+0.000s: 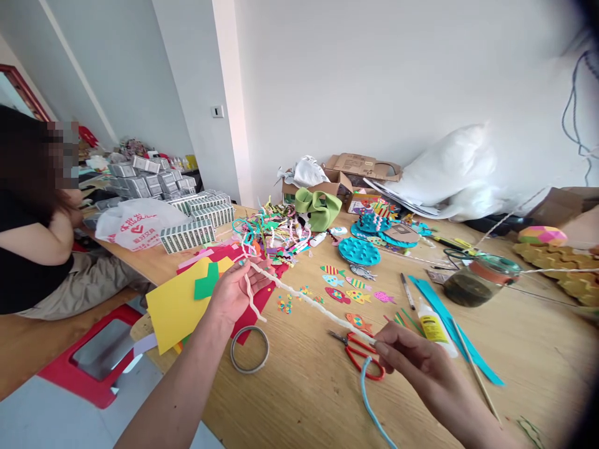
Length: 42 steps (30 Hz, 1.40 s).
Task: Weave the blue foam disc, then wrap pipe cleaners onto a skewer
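the left grip and right grip are bare, slim-fingered hands. the left forearm and right forearm are uncovered where visible; a small dark spot marks the left.

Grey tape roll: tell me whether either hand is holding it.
No, the tape roll lies on the table, while the left hand and right hand hold a pale cord.

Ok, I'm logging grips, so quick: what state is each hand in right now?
Left hand: fingers loosely curled, holding the white cord.
Right hand: closed, pinching the same cord.
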Tool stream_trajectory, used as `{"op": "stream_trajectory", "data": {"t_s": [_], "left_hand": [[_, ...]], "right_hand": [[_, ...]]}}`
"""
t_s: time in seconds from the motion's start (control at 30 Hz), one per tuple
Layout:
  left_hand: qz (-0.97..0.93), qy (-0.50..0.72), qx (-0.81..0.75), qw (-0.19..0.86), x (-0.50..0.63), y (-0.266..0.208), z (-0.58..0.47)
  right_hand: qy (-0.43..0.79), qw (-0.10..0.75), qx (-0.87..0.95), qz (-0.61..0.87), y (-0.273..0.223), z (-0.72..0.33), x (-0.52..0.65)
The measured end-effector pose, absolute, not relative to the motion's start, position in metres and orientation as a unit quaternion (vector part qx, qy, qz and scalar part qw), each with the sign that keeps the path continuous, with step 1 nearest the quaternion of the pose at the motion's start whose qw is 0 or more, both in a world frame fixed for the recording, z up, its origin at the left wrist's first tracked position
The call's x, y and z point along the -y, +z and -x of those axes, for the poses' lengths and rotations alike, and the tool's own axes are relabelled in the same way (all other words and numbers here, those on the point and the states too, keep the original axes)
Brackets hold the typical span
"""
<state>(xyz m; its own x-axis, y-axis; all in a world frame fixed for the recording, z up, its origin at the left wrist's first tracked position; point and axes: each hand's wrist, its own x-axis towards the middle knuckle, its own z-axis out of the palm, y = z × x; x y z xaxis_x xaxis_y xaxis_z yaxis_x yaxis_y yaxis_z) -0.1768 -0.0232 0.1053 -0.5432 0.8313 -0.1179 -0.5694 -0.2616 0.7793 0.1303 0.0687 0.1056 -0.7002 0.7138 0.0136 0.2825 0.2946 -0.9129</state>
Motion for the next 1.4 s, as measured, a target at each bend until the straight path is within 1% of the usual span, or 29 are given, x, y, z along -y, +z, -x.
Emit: {"op": "stream_trajectory", "data": {"t_s": [0.13, 0.2, 0.3, 0.4, 0.5, 0.6, 0.67, 0.77, 0.9, 1.0, 1.2, 1.33, 1.4], "left_hand": [[-0.181, 0.742, -0.441, 0.472, 0.011, 0.107, 0.187], [-0.183, 0.743, -0.433, 0.477, -0.003, 0.113, 0.194], [-0.166, 0.756, -0.428, 0.467, -0.027, 0.126, 0.2], [-0.148, 0.758, -0.443, 0.454, -0.046, 0.134, 0.2], [-0.164, 0.748, -0.444, 0.466, -0.057, 0.133, 0.196], [-0.174, 0.731, -0.428, 0.501, -0.059, 0.124, 0.19], [-0.166, 0.718, -0.42, 0.53, -0.056, 0.117, 0.184], [-0.174, 0.701, -0.404, 0.561, -0.047, 0.107, 0.171], [-0.214, 0.683, -0.423, 0.555, -0.029, 0.101, 0.151], [-0.237, 0.677, -0.447, 0.534, -0.017, 0.099, 0.136], [-0.283, 0.668, -0.444, 0.526, 0.003, 0.108, 0.111], [-0.319, 0.653, -0.441, 0.526, 0.013, 0.12, 0.089], [-0.333, 0.65, -0.439, 0.523, 0.017, 0.126, 0.076]], "right_hand": [[0.526, 0.266, 0.73, 0.347, 0.101, -0.122, -0.087], [0.547, 0.304, 0.693, 0.357, 0.098, -0.109, -0.102], [0.606, 0.345, 0.633, 0.335, 0.1, -0.088, -0.124], [0.623, 0.371, 0.606, 0.327, 0.108, -0.081, -0.138], [0.58, 0.353, 0.654, 0.334, 0.113, -0.093, -0.136], [0.479, 0.307, 0.743, 0.353, 0.111, -0.115, -0.119], [0.413, 0.291, 0.783, 0.363, 0.106, -0.13, -0.104], [0.363, 0.284, 0.802, 0.381, 0.096, -0.151, -0.085], [0.379, 0.274, 0.779, 0.418, 0.079, -0.177, -0.07], [0.398, 0.244, 0.768, 0.438, 0.072, -0.191, -0.063], [0.459, 0.169, 0.777, 0.396, 0.088, -0.217, -0.051], [0.434, 0.212, 0.748, 0.455, 0.112, -0.222, -0.043], [0.449, 0.236, 0.754, 0.418, 0.125, -0.208, -0.038]]}}
